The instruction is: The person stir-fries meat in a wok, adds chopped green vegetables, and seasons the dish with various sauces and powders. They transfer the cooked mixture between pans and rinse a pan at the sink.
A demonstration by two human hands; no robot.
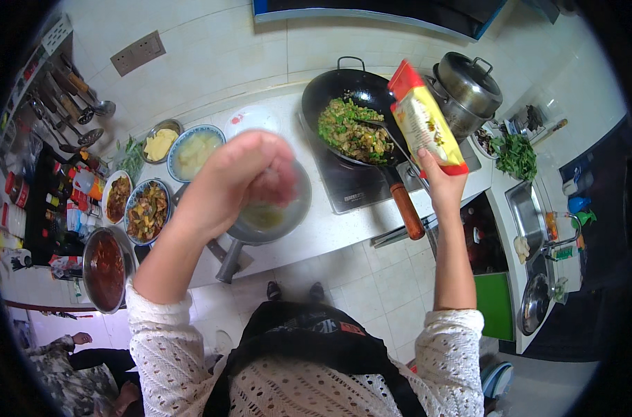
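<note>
My right hand (pixel 441 177) grips the lower end of a yellow and red seasoning packet (pixel 425 122), raised over the right side of a black wok (pixel 318 99). Chopped green vegetables and browned bits (pixel 347 125) fill the wok. A metal spatula (pixel 394 136) rests in the food, its handle running close to my right hand; whether they touch is unclear. Motion blurs my left hand (pixel 266 174), its fingers curled above a grey frying pan (pixel 295 208). Anything inside those fingers is hidden. Some yellowish liquid (pixel 264 216) lies in the pan.
The wok sits on a cooktop (pixel 347 190), its wooden handle (pixel 407 211) jutting forward. Behind it stands a lidded steel pot (pixel 469 88). Left are bowls of cooked food (pixel 148 211), a steel bowl of red sauce (pixel 103 271) and a cleaver (pixel 238 260). Another person's hand (pixel 81 338) shows lower left.
</note>
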